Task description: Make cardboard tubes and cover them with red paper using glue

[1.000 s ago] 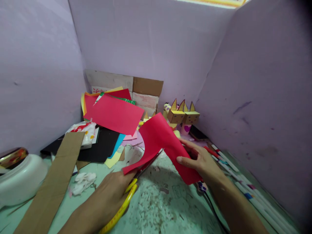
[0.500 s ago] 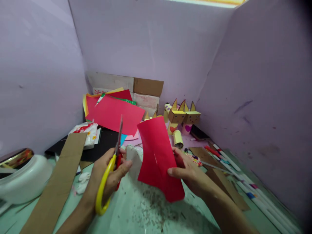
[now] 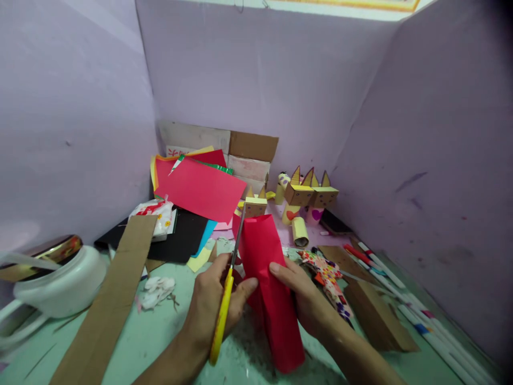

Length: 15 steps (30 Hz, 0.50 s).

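In my left hand (image 3: 206, 305) is a pair of scissors (image 3: 223, 313) with a yellow handle, held upright with the blades pointing away from me. My right hand (image 3: 300, 291) grips a sheet of red paper (image 3: 262, 254), thumb on top, at its right side. The sheet is now bent lengthwise, its left part folded back. My left thumb reaches the paper's left edge; the other left fingertips are partly hidden behind scissors and paper. A yellow paper tube (image 3: 300, 232) lies just beyond my right hand, before several box-headed figures with pointed ears (image 3: 300, 195).
Red sheets (image 3: 200, 187) lean on a cardboard box (image 3: 253, 145) at the back. On the left are a long cardboard strip (image 3: 114, 294), crumpled tissue (image 3: 157, 291) and a white pot (image 3: 64, 283). Markers (image 3: 428, 331) line the right wall, near folded cardboard (image 3: 377, 315).
The red paper, nearly flat before, is now bent lengthwise and lower. My left hand with the scissors has moved right, up to the paper's left edge. The view has shifted slightly.
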Tool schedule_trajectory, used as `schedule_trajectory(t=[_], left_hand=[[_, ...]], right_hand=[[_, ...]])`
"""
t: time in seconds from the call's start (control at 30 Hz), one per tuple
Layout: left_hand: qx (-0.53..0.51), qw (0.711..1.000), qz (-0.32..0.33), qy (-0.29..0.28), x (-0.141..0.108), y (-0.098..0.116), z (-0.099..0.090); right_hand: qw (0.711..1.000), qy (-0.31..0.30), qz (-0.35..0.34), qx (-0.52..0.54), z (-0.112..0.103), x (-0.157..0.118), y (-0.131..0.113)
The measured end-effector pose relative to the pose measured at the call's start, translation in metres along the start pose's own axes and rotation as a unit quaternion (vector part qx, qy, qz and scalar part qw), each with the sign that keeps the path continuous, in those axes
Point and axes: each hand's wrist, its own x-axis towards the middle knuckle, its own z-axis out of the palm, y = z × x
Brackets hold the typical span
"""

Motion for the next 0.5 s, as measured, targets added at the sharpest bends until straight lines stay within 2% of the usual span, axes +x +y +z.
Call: schedule_trajectory(t=[0.33,0.5], left_hand=[[0.018,1.000,-0.005,-0.004,0.001,-0.001,0.003],[0.034,0.999,0.004,-0.003,0.000,-0.001,0.002]], right_hand=[[0.997,-0.003,-0.021,-0.077,-0.007,0.000,0.005],[0.990,-0.094,-0.039,-0.095,-0.012,-0.005,0.003]])
